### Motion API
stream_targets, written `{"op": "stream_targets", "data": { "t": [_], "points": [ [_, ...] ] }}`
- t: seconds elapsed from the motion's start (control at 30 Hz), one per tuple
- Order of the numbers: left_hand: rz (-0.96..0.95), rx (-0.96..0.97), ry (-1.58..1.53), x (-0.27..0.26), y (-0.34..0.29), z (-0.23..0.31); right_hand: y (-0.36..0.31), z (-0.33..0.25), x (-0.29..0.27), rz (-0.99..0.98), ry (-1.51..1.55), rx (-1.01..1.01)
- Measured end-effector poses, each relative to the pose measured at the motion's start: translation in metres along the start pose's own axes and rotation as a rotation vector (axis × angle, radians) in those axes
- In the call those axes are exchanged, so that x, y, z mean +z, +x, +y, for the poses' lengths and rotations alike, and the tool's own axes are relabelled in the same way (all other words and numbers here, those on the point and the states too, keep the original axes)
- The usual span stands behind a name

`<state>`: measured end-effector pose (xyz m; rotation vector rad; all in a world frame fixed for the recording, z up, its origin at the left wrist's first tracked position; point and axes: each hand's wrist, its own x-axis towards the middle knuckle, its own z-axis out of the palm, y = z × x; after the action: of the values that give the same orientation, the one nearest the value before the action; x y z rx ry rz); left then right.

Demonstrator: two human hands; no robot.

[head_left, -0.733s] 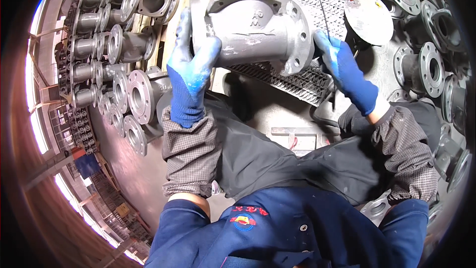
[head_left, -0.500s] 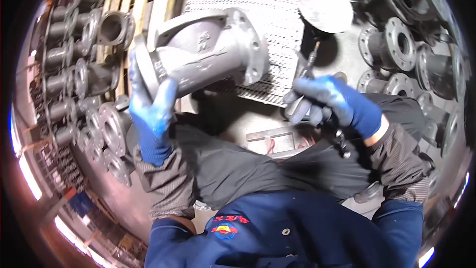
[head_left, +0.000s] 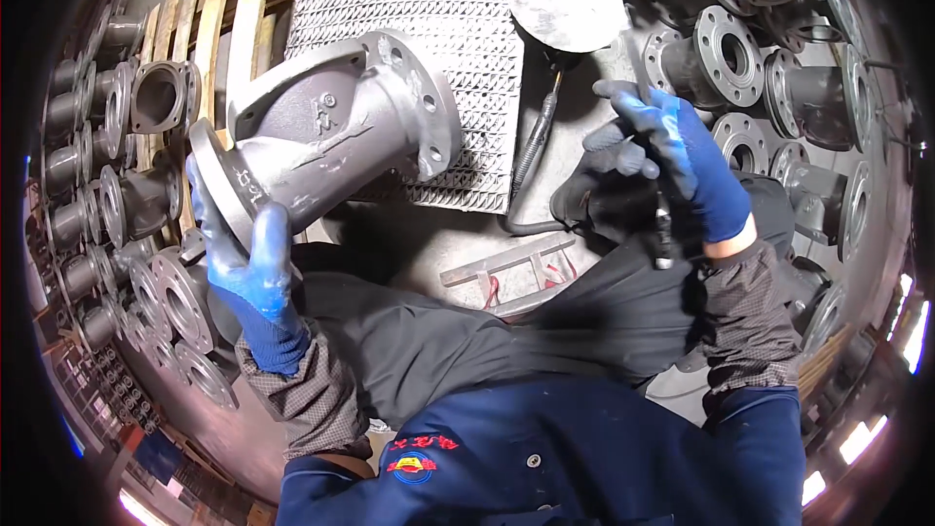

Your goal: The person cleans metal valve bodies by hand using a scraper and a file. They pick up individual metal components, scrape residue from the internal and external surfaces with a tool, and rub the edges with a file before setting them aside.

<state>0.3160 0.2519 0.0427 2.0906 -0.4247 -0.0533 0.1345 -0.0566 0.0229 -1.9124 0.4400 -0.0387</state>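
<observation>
A grey cast metal valve body [head_left: 331,127] with round flanges at its ends lies tilted on or just over the near part of a ribbed metal block. My left hand [head_left: 255,263], in a blue work glove, grips its near-left flange, thumb on the face and fingers behind. To the right, my gloved right hand [head_left: 672,151] is closed round a slim dark tool [head_left: 664,229] with a shiny end pointing toward me. A blurred dark shaft rises above that hand. The tool's exact kind is not clear, and the hand is apart from the valve body.
The ribbed block [head_left: 487,88] stands before me, with a pale round disc [head_left: 570,5] at its right. A dark hose [head_left: 536,141] curves below the disc. Flanged castings [head_left: 726,58] crowd both sides. A wooden pallet [head_left: 209,24] lies far left; a metal frame [head_left: 511,268] rests between my legs.
The view has shifted, so the block and castings appear further left. My right hand has risen and turned with the tool, away from the valve body. My left hand keeps its grip.
</observation>
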Motion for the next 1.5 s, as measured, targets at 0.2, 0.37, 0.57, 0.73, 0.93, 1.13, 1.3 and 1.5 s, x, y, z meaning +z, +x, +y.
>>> {"op": "stream_targets", "data": {
  "t": [0.2, 0.37, 0.57, 0.73, 0.93, 1.13, 1.3, 1.5],
  "points": [
    [0.038, -0.059, -0.058, -0.001, -0.001, -0.003, -0.03, 0.035, 0.022, 0.338, 0.373, 0.546],
    [-0.009, -0.085, -0.04, -0.002, -0.002, -0.001, -0.015, 0.046, 0.027, 0.436, 0.39, 0.475],
    [0.043, -0.006, 0.04, -0.002, -0.004, -0.009, 0.012, 0.064, 0.012, 0.478, 0.22, 0.499],
    [0.034, -0.015, 0.007, -0.006, -0.002, -0.011, 0.025, 0.09, 0.012, 0.456, 0.205, 0.527],
    [0.008, -0.129, -0.06, -0.004, -0.003, 0.002, 0.029, 0.094, 0.015, 0.466, 0.245, 0.54],
    [0.033, -0.073, -0.099, 0.002, -0.004, 0.002, 0.034, 0.092, 0.016, 0.464, 0.271, 0.563],
    [0.0, -0.129, -0.101, -0.004, -0.004, -0.002, 0.038, 0.095, 0.017, 0.477, 0.316, 0.573],
    [0.006, -0.116, -0.094, 0.0, -0.004, 0.007, 0.038, 0.094, 0.017, 0.471, 0.397, 0.58]
  ]
}}
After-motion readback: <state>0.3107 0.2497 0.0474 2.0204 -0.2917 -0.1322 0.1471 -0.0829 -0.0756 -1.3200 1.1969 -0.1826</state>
